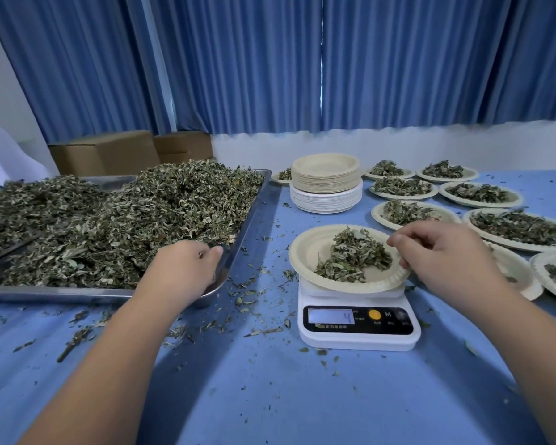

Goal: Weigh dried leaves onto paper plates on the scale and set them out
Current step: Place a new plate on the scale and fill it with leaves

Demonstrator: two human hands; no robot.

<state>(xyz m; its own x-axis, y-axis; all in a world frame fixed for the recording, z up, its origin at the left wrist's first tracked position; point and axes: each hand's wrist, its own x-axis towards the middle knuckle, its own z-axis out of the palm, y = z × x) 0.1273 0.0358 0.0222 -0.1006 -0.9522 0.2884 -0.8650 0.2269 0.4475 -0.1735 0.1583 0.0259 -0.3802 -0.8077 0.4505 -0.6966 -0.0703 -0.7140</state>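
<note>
A white digital scale point(358, 329) stands on the blue table, its display reading 4. On it sits a paper plate point(308, 252) with a heap of dried leaves point(355, 255). My right hand point(443, 255) hovers at the plate's right rim, fingers curled, thumb and forefinger close together. My left hand point(187, 268) rests at the near right corner of a big metal tray point(247, 220) piled with dried leaves point(126, 220); its fingers curl over the leaves there. Whether either hand holds leaves I cannot tell.
A stack of empty paper plates point(326, 184) stands behind the scale. Several filled plates point(482, 194) are laid out at the right. Loose leaf bits litter the blue cloth point(270, 396). Cardboard boxes point(103, 152) and blue curtains are behind.
</note>
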